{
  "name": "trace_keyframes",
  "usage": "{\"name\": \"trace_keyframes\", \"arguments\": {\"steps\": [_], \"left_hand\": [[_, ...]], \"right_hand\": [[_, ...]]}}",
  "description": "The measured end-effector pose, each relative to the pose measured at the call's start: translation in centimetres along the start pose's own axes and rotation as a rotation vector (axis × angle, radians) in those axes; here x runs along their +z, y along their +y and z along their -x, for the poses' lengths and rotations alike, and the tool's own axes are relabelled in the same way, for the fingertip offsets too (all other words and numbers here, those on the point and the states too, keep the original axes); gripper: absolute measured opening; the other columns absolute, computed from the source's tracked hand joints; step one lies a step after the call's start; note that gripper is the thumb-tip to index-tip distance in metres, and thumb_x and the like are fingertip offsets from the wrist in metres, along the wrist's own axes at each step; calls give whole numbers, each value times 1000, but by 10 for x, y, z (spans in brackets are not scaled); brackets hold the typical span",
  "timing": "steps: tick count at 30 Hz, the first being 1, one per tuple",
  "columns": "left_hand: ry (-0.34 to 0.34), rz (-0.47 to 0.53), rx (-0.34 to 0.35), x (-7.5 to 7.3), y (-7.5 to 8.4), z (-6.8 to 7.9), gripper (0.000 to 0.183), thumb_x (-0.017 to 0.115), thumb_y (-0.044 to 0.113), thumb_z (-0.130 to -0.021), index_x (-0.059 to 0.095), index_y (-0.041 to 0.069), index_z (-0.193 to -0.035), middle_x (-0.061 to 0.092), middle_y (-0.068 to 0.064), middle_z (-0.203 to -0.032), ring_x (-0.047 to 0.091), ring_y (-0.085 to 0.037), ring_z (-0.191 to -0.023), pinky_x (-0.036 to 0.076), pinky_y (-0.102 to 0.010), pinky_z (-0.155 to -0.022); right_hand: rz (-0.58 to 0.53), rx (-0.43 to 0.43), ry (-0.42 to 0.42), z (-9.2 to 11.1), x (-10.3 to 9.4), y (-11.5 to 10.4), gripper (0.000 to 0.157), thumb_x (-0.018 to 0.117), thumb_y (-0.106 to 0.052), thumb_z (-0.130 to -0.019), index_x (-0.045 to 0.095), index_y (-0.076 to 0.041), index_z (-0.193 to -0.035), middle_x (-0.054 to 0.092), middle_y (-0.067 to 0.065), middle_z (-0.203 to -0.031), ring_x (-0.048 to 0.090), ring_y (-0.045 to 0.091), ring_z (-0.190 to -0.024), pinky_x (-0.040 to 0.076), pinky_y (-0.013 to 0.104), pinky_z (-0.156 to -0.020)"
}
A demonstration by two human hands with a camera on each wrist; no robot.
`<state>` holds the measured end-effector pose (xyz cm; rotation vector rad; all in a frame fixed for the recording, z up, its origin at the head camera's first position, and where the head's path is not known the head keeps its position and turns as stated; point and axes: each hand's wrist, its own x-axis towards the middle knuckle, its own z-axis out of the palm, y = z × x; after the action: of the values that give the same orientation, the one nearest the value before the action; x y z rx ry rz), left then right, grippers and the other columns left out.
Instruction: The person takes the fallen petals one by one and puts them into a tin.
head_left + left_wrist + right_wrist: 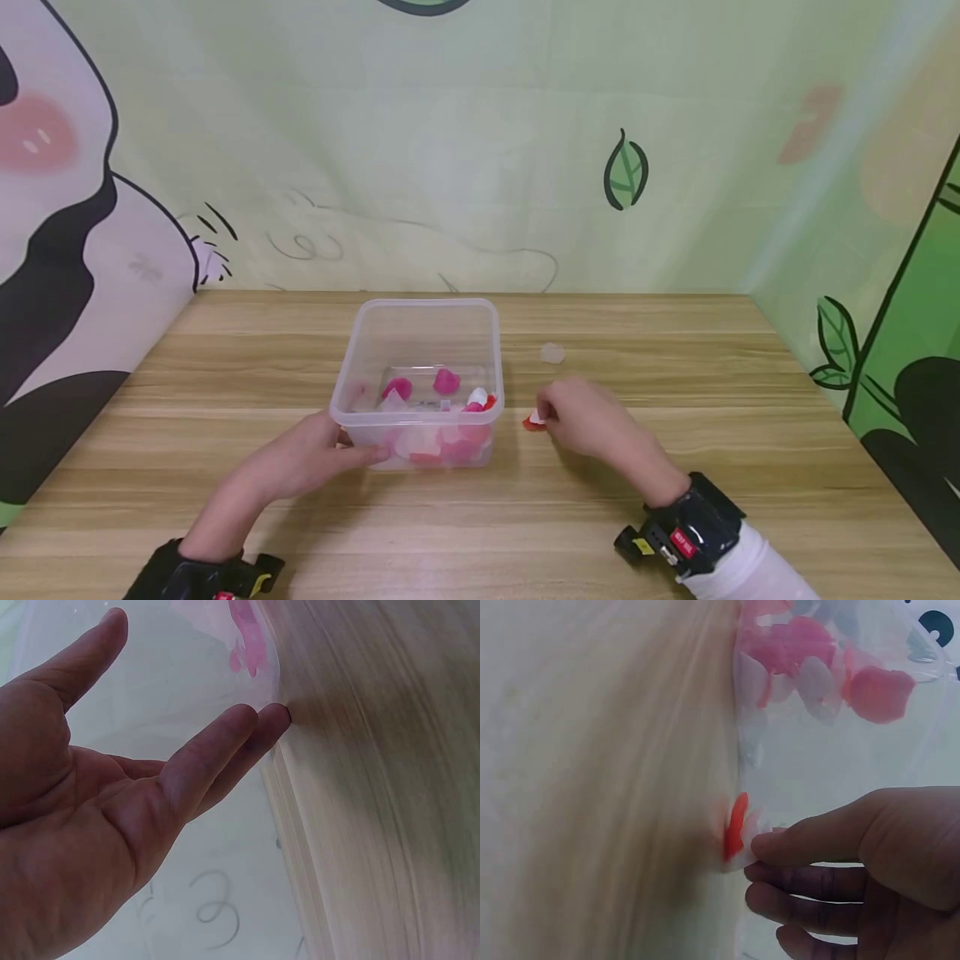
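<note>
A clear plastic container [415, 419] stands on the table with pink, white and red petals [447, 382] inside. My left hand [300, 458] rests at its near left corner, thumb along the front wall. Straight, spread fingers [206, 754] of that hand touch the container wall [150, 690] in the left wrist view. To the right of the container, my right hand [596, 421] pinches a white petal [751, 836] between thumb and fingers. A red petal [736, 825] lies against the white one, low over the tabletop; whether the fingertips hold it too is unclear.
A pale, translucent petal [552, 353] lies on the wooden table [660, 350] behind my right hand. A light green printed cloth [480, 167] hangs along the table's back edge and sides.
</note>
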<state>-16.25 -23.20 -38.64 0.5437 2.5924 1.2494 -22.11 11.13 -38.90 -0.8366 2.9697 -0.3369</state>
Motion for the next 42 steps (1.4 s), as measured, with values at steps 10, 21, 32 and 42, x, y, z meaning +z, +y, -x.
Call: {"name": "trace_keyframes", "arguments": {"steps": [10, 21, 32, 42], "left_hand": [[0, 3, -6, 0, 0, 0, 62, 72, 25, -92, 35, 7, -139, 62, -8, -109, 60, -24, -92, 47, -27, -75], [2, -9, 3, -1, 1, 0, 57, 72, 26, -92, 38, 9, -134, 62, -4, -102, 58, -21, -86, 47, -27, -72], [-2, -19, -4, -1, 1, 0, 59, 72, 27, -92, 37, 10, -135, 62, -1, -99, 58, -21, -86, 47, -27, -71], [-7, -3, 5, -1, 0, 0, 52, 72, 25, -92, 41, 11, -131, 62, -7, -105, 58, -23, -88, 47, -27, -72]], "right_hand": [[-83, -10, 111, 4, -18, 3, 9, 70, -5, -87, 68, -13, -84, 56, -9, -73, 53, 10, -67, 42, 23, -60], [-185, -141, 461, 9, -32, -14, 10, 75, -4, -87, 71, -10, -94, 65, -6, -85, 61, 8, -74, 47, 20, -65], [-255, -410, 671, 15, -32, -37, 19, 80, 2, -80, 72, -6, -95, 67, -3, -94, 62, 10, -83, 46, 15, -74], [-244, -511, 693, 12, -26, -43, 25, 77, 4, -81, 73, -3, -105, 67, 1, -105, 63, 17, -95, 43, 21, -87]]}}
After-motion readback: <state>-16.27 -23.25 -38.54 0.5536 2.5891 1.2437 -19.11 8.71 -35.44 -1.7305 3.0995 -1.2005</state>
